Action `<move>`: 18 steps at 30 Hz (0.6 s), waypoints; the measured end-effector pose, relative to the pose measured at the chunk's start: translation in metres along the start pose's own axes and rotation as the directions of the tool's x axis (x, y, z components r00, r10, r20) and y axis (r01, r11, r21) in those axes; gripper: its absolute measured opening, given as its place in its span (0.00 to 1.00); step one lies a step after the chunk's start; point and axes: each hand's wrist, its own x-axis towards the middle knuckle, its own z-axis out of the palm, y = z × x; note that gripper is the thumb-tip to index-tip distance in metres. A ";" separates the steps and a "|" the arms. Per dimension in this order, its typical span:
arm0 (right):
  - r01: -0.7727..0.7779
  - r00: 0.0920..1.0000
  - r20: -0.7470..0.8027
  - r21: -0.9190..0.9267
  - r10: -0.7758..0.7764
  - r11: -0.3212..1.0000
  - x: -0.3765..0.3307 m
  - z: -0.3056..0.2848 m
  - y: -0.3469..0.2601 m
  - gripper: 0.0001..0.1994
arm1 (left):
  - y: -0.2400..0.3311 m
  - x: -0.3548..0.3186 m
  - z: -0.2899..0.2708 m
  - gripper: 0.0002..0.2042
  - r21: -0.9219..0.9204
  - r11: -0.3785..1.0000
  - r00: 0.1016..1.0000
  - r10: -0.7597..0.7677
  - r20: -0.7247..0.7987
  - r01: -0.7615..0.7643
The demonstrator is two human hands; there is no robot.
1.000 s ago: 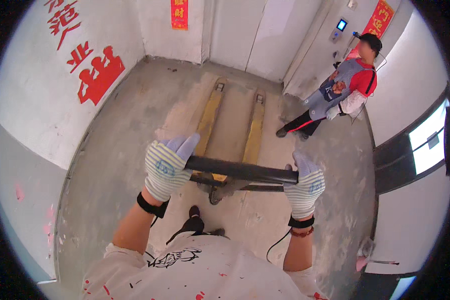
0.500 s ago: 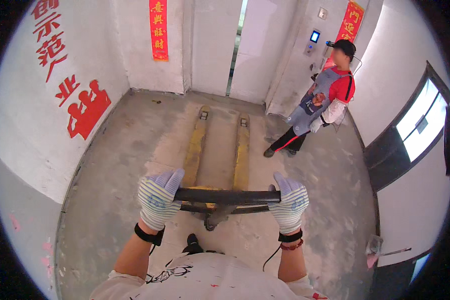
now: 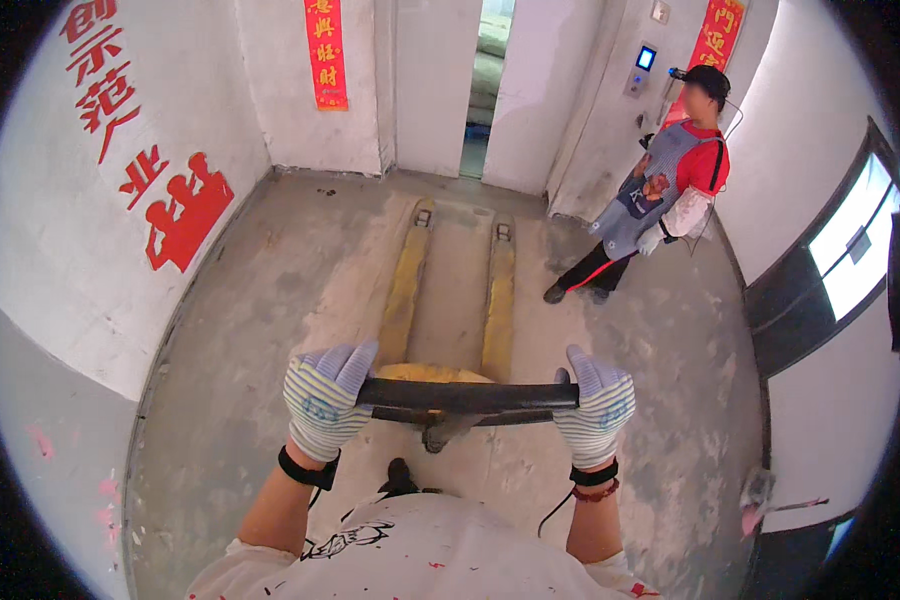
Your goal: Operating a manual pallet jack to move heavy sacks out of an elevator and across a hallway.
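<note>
Both my hands wear striped work gloves and grip the black handle bar (image 3: 467,395) of a yellow pallet jack. My left hand (image 3: 325,402) is closed around the bar's left end. My right hand (image 3: 595,405) is closed around its right end. The jack's two empty yellow forks (image 3: 454,290) stretch out ahead over the concrete floor and point at the lift doors (image 3: 473,80), which stand slightly apart.
A person in a red shirt and grey apron (image 3: 660,185) stands by the lift's call panel (image 3: 640,68), right of the forks. White walls with red signs close in on the left. A dark-framed window (image 3: 850,260) is on the right wall.
The lift doors have parted a little. The view has swung left and straightened, so the forks now aim squarely at the doorway. Both hands stay on the bar.
</note>
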 end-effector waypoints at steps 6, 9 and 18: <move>0.029 0.999 -0.033 0.036 -0.028 0.999 0.003 0.003 0.001 0.17 | -0.003 0.004 0.004 0.23 -0.032 0.999 1.000 0.001 -0.022 -0.002; 0.042 0.999 -0.028 0.039 -0.041 0.998 0.002 0.004 0.003 0.18 | -0.004 0.004 0.004 0.22 -0.015 1.000 1.000 0.010 -0.028 -0.010; 0.059 0.997 0.047 0.022 -0.060 0.998 0.002 0.010 0.007 0.19 | -0.017 0.003 0.007 0.21 -0.073 0.996 0.998 0.045 0.031 -0.043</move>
